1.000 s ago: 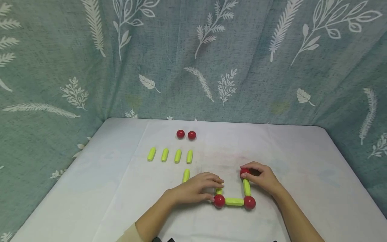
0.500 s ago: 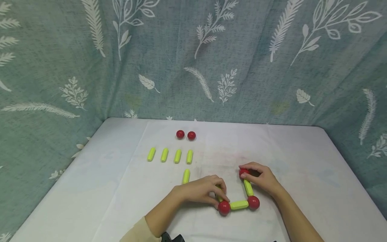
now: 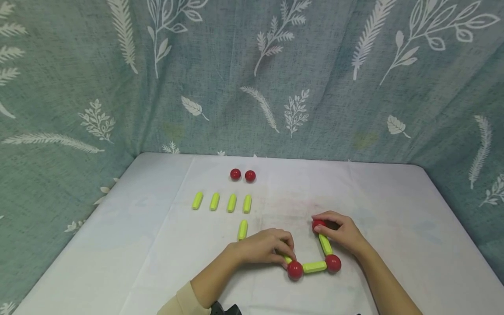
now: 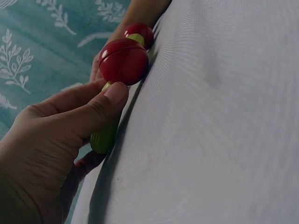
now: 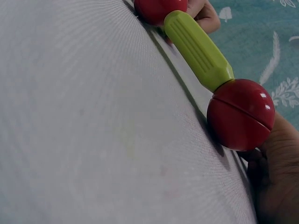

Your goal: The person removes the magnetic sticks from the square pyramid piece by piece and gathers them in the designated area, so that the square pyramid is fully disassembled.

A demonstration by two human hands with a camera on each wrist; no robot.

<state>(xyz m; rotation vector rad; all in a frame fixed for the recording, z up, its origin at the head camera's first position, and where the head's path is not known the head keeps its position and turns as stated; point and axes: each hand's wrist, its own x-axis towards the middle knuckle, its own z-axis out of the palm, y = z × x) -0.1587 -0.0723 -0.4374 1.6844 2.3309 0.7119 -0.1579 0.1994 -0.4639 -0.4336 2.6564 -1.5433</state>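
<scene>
Three red balls and three yellow-green rods form one joined chain on the table. My left hand point(image 3: 267, 247) pinches the rod point(image 4: 105, 137) at the chain's left end, thumb right by the left red ball point(image 3: 295, 270). From that ball a second rod point(image 3: 315, 267) runs to the corner ball point(image 3: 333, 263). A third rod point(image 3: 325, 245) leads away from the corner to the far ball point(image 3: 318, 226), which my right hand point(image 3: 344, 232) holds between thumb and fingers. In the right wrist view, a ball point(image 5: 240, 114) partly covers my right hand.
Two loose red balls, left point(image 3: 235, 174) and right point(image 3: 250, 176), lie at the back of the white table point(image 3: 374, 192). Several loose rods point(image 3: 232, 203) form a row before them. Another rod point(image 3: 243, 229) lies just behind my left hand. A leaf-patterned curtain point(image 3: 220, 78) hangs behind.
My left hand has shifted right and moved from touching the left ball to pinching the rod. The chain's two near balls have swung right and closer. My right hand has stayed in place.
</scene>
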